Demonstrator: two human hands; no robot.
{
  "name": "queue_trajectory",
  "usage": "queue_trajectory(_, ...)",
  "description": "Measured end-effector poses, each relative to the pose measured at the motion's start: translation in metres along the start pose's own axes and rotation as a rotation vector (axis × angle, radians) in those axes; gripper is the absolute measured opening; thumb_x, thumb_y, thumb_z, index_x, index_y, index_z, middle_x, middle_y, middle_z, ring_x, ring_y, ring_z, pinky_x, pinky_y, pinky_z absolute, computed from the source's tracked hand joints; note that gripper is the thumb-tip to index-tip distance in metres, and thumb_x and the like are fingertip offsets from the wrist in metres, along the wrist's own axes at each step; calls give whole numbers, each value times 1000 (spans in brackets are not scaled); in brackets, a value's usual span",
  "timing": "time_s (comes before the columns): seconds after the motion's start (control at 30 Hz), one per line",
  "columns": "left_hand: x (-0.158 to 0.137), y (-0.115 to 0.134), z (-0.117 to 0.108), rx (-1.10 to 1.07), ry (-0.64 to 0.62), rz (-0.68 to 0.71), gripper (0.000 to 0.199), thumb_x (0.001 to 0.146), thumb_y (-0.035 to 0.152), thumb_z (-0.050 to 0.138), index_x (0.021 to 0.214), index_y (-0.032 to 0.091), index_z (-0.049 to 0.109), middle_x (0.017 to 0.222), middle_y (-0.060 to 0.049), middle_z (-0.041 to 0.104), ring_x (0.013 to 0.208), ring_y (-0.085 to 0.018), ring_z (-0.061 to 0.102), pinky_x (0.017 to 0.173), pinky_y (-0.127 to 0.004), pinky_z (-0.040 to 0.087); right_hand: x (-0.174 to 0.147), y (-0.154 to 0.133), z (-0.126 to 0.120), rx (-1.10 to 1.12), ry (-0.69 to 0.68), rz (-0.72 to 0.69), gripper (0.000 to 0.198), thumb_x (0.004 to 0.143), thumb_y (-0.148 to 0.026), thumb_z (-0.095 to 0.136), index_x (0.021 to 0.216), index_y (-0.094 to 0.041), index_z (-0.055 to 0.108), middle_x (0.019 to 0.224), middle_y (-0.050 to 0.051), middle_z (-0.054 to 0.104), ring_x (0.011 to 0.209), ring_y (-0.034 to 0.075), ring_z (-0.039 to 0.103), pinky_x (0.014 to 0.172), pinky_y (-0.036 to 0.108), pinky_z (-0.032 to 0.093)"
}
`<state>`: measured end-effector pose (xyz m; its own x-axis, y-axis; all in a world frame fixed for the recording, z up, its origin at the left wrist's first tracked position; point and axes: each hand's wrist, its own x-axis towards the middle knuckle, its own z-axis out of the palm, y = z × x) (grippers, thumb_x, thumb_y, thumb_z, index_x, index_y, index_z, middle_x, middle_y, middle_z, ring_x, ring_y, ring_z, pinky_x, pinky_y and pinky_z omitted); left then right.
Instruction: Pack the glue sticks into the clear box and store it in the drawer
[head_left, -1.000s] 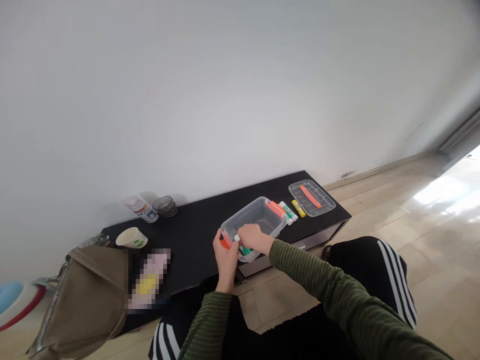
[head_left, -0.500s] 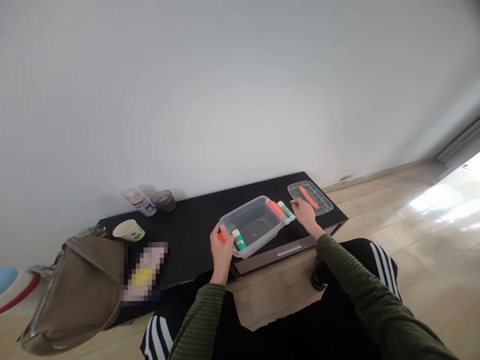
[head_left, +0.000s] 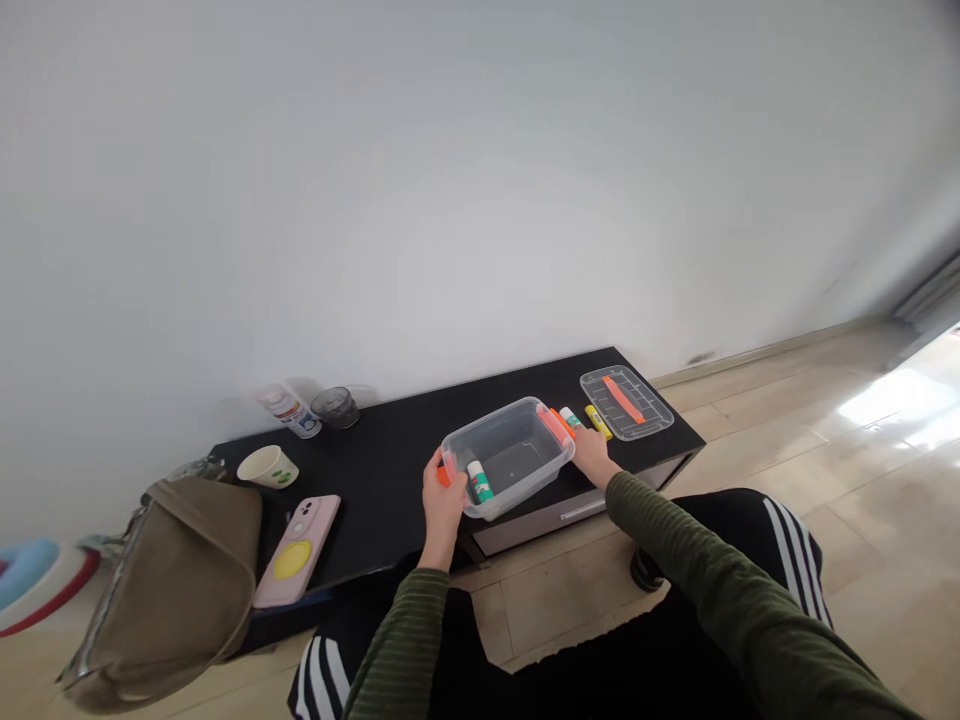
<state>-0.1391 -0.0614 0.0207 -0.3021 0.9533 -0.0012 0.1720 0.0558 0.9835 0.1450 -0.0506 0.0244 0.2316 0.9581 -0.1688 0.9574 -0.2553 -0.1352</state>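
Observation:
My left hand (head_left: 442, 505) grips the left end of a clear plastic box (head_left: 517, 495) by its orange latch, thumb over the rim. Inside, near that thumb, lies a green glue stick with a white cap (head_left: 480, 482). At the box's right end, beside another orange latch (head_left: 556, 425), my right hand (head_left: 592, 457) is closed low over a green, white-capped glue stick (head_left: 570, 417). Its fingertips are partly hidden. A yellow glue stick (head_left: 598, 422) lies just right of these fingers. Farther right is the clear lid with an orange handle (head_left: 626, 402), flat on the tabletop.
The black low cabinet (head_left: 390, 455) stands against the wall. On its left are a paper cup (head_left: 267, 467), a dark glass bowl (head_left: 335, 407), a spray can (head_left: 289, 410), a pink phone (head_left: 300, 550) and a brown bag (head_left: 172, 590). A drawer handle (head_left: 583, 510) faces my knees.
My right hand has left the yellow glue stick, which now lies beside the lid, and moved left to the green glue stick by the box. My left hand keeps its hold.

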Motion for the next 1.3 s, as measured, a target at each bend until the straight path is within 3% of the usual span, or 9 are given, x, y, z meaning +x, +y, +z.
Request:
queue_trajectory(0.17,-1,-1,0,13,-13,18,60,74,16,61,134,21,55,135,-10,61,114,-23,64,94,-32,54,2,-3,5,97,-4,42,34,97,-35,47,112,-16,71,108,18,72,100,27,68,79,30,46)
queue_trajectory(0.33,-1,0,0,2,-6,17,61,73,16,63,134,21,56,136,-9,60,115,-25,63,94,-33,54,10,14,-18,176,17,55,36,96,-39,49,103,-12,72,103,17,73,99,25,69,75,26,44)
queue_trajectory(0.47,-1,0,1,3,-6,1,62,72,15,63,133,21,57,135,-10,60,113,-25,63,94,-34,54,6,21,-54,441,266,110,44,98,-43,41,110,-13,70,103,14,74,98,22,68,76,25,44)
queue_trajectory(0.53,-1,1,1,0,-4,8,62,73,15,63,134,20,56,135,-10,60,116,-25,62,96,-35,53,-3,11,-72,519,347,52,44,97,-43,42,115,-14,69,105,12,74,97,22,68,77,26,45)
queue_trajectory(0.6,-2,2,1,2,-1,4,62,73,15,63,134,20,56,136,-10,60,118,-25,61,99,-36,52,-15,-11,-83,479,287,-91,40,96,-45,46,113,-18,70,103,9,75,94,21,68,77,25,46)
queue_trajectory(0.73,-2,4,1,8,-1,-2,62,72,14,63,134,19,55,133,-10,61,116,-25,62,100,-37,51,-33,-72,-79,155,-33,-375,32,87,-48,59,95,-20,75,93,7,77,92,23,70,79,26,47)
queue_trajectory(0.93,0,-4,0,9,-8,55,62,71,12,63,132,19,57,133,-10,62,124,-26,58,108,-40,45,-31,-134,-44,-57,-277,-338,40,81,-35,65,113,-13,73,115,21,72,105,32,70,80,34,54)
queue_trajectory(1.07,1,-9,0,3,-10,87,61,71,13,64,131,21,58,135,-9,60,129,-26,55,112,-40,42,-23,-143,-32,-97,-345,-334,40,75,-25,70,112,-11,74,115,22,72,104,32,71,83,35,56)
queue_trajectory(1.3,2,-11,1,6,2,73,62,71,14,64,132,20,56,133,-10,61,129,-27,55,112,-41,42,-16,-143,-22,-125,-435,-351,45,75,-29,72,117,-12,73,115,21,73,106,32,71,83,35,57)
